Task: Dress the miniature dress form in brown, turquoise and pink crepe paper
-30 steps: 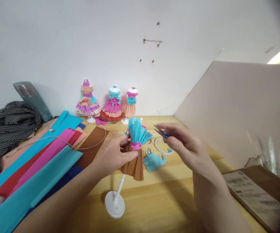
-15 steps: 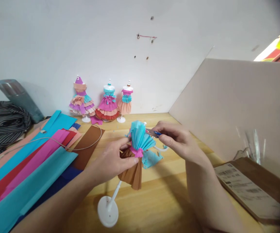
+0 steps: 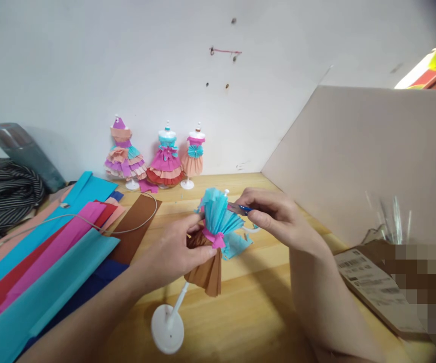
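My left hand (image 3: 174, 252) grips a small white mannequin stand (image 3: 168, 327) tilted over the wooden table, fingers pinched at the waist of its paper dress. The dress has a brown pleated skirt (image 3: 205, 272), a pink waistband (image 3: 214, 237) and a turquoise fan-folded top (image 3: 218, 214). My right hand (image 3: 276, 217) is closed on small blue-handled scissors (image 3: 240, 207), whose blades point left and touch the turquoise top. A turquoise paper scrap (image 3: 236, 244) lies just behind the dress.
Three finished paper dresses on stands (image 3: 165, 159) line the white wall. Sheets of turquoise, pink, red and brown paper (image 3: 51, 257) cover the left side with a thin cable across them. Striped cloth (image 3: 2, 194) lies far left. A cardboard panel (image 3: 372, 151) and a labelled box (image 3: 369, 290) stand right.
My right hand has brought the scissors leftward from beside the dress up to its turquoise top. My left hand keeps its hold on the dress.
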`<state>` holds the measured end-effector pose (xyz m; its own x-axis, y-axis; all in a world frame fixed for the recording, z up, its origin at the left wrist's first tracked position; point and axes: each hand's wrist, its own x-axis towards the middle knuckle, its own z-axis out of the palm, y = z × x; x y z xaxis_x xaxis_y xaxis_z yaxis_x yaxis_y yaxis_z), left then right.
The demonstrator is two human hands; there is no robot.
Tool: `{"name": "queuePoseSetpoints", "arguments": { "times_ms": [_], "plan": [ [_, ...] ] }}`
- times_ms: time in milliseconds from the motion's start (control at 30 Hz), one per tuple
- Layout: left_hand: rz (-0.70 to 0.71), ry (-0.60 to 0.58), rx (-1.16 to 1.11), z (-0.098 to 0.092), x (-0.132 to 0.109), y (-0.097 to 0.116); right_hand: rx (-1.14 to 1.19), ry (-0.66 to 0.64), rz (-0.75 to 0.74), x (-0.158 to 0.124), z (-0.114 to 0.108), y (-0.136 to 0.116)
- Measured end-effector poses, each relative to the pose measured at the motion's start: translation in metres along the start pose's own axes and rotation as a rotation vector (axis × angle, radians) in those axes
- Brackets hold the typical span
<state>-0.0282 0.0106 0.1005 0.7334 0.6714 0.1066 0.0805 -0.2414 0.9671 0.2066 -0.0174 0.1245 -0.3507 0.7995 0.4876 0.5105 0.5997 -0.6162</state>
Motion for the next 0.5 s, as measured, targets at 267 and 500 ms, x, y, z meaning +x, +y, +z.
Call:
{"name": "queuePoseSetpoints", "arguments": {
  "times_ms": [267,500],
  "plan": [
    [0.003,0.054,0.058,0.006,-0.003,0.000,0.004,0.009,0.011,-0.001,0.000,-0.011],
    [-0.018,0.089,0.137,0.006,-0.005,-0.001,-0.047,0.042,-0.014,-0.003,0.001,-0.019]
  ]
}}
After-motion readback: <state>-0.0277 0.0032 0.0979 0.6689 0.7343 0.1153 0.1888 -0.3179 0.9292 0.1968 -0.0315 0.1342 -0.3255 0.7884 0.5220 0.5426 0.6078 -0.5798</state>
